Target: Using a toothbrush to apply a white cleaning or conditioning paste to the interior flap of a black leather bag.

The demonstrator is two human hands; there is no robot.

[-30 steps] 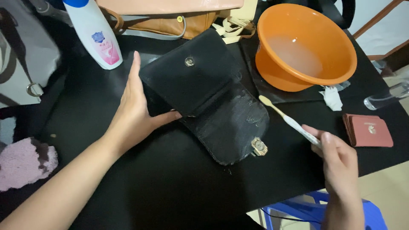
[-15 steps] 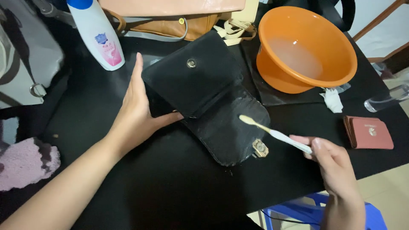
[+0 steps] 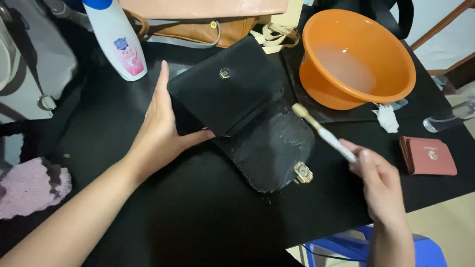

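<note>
Head view shows a small black bag (image 3: pixel 247 113) lying in the middle of a black table (image 3: pixel 188 217), its flap (image 3: pixel 274 148) folded open toward the person. The flap's surface is streaked with pale, wet-looking smears, thickest near its upper edge, and a gold clasp (image 3: pixel 303 172) sits at its rounded lower end. A metal snap (image 3: pixel 224 73) shows on the bag's body, which looks dry and unmarked.

The left hand (image 3: pixel 161 131) lies flat and open against the bag's left edge, thumb tucked under the flap's fold, pinning it in place. The right hand (image 3: pixel 378 180) is closed around the handle of a toothbrush (image 3: pixel 321 131), whose head hangs just above the flap's upper right edge; whether the bristles touch the leather I cannot tell.

Judging by the smears, the flap is partly scrubbed while the body of the bag looks untouched, so a good deal of cleaning seems left.

Just right of the bag stands an orange basin (image 3: pixel 358 59) holding cloudy water, with a crumpled white tissue (image 3: pixel 387 117) beside it. A small red wallet (image 3: pixel 428 155) lies near the table's right edge. At the far side stand a white bottle (image 3: pixel 118 39) with a pink label and a tan handbag (image 3: pixel 198 22). A pink cloth (image 3: pixel 29 185) rests at the left.
</note>
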